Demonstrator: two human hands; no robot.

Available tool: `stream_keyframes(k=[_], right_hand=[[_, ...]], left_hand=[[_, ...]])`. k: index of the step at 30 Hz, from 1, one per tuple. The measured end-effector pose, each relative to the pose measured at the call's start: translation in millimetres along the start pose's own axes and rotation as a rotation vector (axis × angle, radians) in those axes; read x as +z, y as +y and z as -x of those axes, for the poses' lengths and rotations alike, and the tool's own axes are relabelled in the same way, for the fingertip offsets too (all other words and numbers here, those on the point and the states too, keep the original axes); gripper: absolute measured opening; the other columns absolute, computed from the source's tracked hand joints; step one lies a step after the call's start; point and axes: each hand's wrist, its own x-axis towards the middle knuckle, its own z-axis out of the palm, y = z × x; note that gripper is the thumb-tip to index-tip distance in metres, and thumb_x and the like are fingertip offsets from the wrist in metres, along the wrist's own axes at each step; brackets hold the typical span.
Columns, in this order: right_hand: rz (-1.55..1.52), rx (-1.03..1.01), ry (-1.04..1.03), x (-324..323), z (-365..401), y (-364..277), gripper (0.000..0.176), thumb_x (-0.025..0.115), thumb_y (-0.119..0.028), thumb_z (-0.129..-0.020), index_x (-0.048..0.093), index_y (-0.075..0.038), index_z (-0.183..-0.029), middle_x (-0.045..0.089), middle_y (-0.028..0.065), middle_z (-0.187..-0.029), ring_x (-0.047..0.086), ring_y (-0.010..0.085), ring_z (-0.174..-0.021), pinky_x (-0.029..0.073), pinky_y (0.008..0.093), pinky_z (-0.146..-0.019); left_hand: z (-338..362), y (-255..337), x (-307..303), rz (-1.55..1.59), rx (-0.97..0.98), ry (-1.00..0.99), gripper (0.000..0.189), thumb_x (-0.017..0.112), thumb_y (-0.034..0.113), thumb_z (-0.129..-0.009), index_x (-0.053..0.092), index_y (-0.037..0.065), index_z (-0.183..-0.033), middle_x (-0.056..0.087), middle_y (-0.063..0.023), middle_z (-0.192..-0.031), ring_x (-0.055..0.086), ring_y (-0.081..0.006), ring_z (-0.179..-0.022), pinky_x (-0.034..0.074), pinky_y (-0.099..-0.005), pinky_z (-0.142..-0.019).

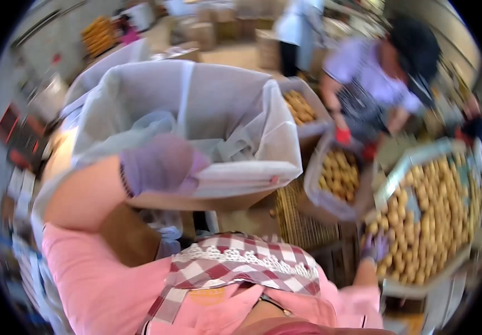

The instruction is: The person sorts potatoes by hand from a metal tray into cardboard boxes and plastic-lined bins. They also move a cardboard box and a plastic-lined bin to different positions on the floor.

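My left hand point(165, 163), in a purple glove, is at the near rim of a large cardboard box point(196, 201) lined with white plastic. Its fingers bend down over the liner edge, but motion blur hides their exact hold. Crumpled plastic point(157, 125) lies inside that box. On the right, my right hand point(375, 247), also gloved in purple, rests with spread fingers at the left edge of a tray of brown, rounded pieces point(431, 218). Whether it touches a piece is unclear.
A co-worker point(372, 78) with red gloves leans over a lined box of brown pieces point(339, 176). Another such box point(301, 107) stands behind. A second person point(298, 36) is at the back. A slatted surface point(302, 220) lies below, and a dark red-edged device point(22, 142) at left.
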Motion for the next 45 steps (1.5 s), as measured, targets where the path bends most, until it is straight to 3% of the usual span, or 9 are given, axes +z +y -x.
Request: stream_keyframes(k=[2, 7, 11, 16, 27, 30, 33, 38, 45], right_hand=[[-0.051, -0.045, 0.163, 34, -4, 6, 0.056, 0.052, -0.048, -0.083, 0.047, -0.026, -0.135, 0.027, 0.0092, -0.150, 0.041, 0.0328, -0.126, 0.035, 0.0473, -0.100], [-0.119, 0.062, 0.105, 16, 8, -24, 0.057, 0.049, -0.056, -0.081, 0.042, -0.040, -0.135, 0.020, -0.0013, -0.153, 0.018, 0.0376, -0.139, 0.014, 0.0663, -0.104], [-0.165, 0.080, 0.145, -21, 26, -49, 0.056, 0.050, -0.056, -0.079, 0.045, -0.040, -0.133, 0.023, -0.0006, -0.152, 0.017, 0.0371, -0.139, 0.010, 0.0660, -0.105], [-0.223, 0.079, 0.198, -14, 19, -44, 0.054, 0.050, -0.055, -0.079, 0.049, -0.038, -0.130, 0.027, 0.0006, -0.150, 0.017, 0.0376, -0.138, 0.008, 0.0670, -0.105], [-0.397, 0.052, 0.335, -68, -3, -75, 0.050, 0.053, -0.053, -0.078, 0.055, -0.037, -0.126, 0.031, -0.0004, -0.148, 0.018, 0.0397, -0.138, 0.006, 0.0709, -0.102], [-0.400, 0.058, 0.277, -74, -3, -73, 0.051, 0.053, -0.053, -0.079, 0.052, -0.037, -0.128, 0.030, -0.0008, -0.149, 0.016, 0.0393, -0.139, 0.004, 0.0705, -0.103], [-0.443, 0.037, 0.269, -95, -18, -80, 0.052, 0.053, -0.052, -0.079, 0.052, -0.037, -0.128, 0.029, -0.0006, -0.149, 0.015, 0.0394, -0.139, 0.003, 0.0702, -0.103], [-0.423, 0.033, 0.258, -98, -15, -79, 0.053, 0.053, -0.053, -0.079, 0.051, -0.037, -0.129, 0.028, -0.0006, -0.149, 0.017, 0.0393, -0.138, 0.004, 0.0691, -0.104], [-0.409, 0.004, 0.356, -110, -17, -84, 0.052, 0.058, -0.050, -0.076, 0.055, -0.034, -0.125, 0.034, 0.0041, -0.146, 0.025, 0.0445, -0.134, 0.011, 0.0708, -0.102]], left_hand=[[-28, 14, 11, -0.009, 0.183, -0.182, 0.023, 0.060, 0.030, -0.075, 0.062, 0.009, -0.085, 0.063, -0.0165, -0.075, 0.062, -0.0362, -0.072, 0.049, -0.0447, -0.067], [-94, 25, 41, 0.061, 0.433, -0.461, 0.030, 0.062, 0.032, -0.076, 0.061, 0.006, -0.090, 0.063, -0.0193, -0.080, 0.062, -0.0373, -0.078, 0.048, -0.0451, -0.072], [-149, 34, 91, -0.008, 0.605, -0.585, 0.035, 0.062, 0.034, -0.076, 0.061, 0.003, -0.092, 0.063, -0.0211, -0.083, 0.061, -0.0386, -0.082, 0.047, -0.0455, -0.075], [-185, 131, 161, -0.065, 0.755, -0.762, 0.034, 0.059, 0.032, -0.077, 0.061, 0.003, -0.093, 0.064, -0.0222, -0.086, 0.062, -0.0391, -0.083, 0.048, -0.0463, -0.077], [-162, 302, 201, 0.029, 1.233, -0.575, 0.021, 0.055, 0.024, -0.080, 0.067, 0.015, -0.095, 0.067, -0.0136, -0.088, 0.065, -0.0341, -0.081, 0.052, -0.0432, -0.069], [-162, 324, 206, 0.014, 1.131, -0.575, 0.018, 0.055, 0.023, -0.079, 0.069, 0.015, -0.088, 0.068, -0.0125, -0.083, 0.066, -0.0337, -0.077, 0.053, -0.0432, -0.063], [-171, 326, 172, -0.011, 1.139, -0.515, 0.016, 0.057, 0.022, -0.078, 0.071, 0.015, -0.082, 0.068, -0.0137, -0.083, 0.066, -0.0336, -0.077, 0.053, -0.0426, -0.063], [-189, 309, 136, -0.116, 1.218, -0.406, 0.021, 0.056, 0.020, -0.077, 0.066, 0.022, -0.096, 0.066, -0.0084, -0.085, 0.065, -0.0305, -0.081, 0.051, -0.0421, -0.068], [-268, 272, 128, -0.247, 1.258, -0.345, 0.017, 0.057, 0.018, -0.077, 0.062, 0.017, -0.093, 0.065, -0.0088, -0.086, 0.066, -0.0297, -0.079, 0.052, -0.0424, -0.064]])
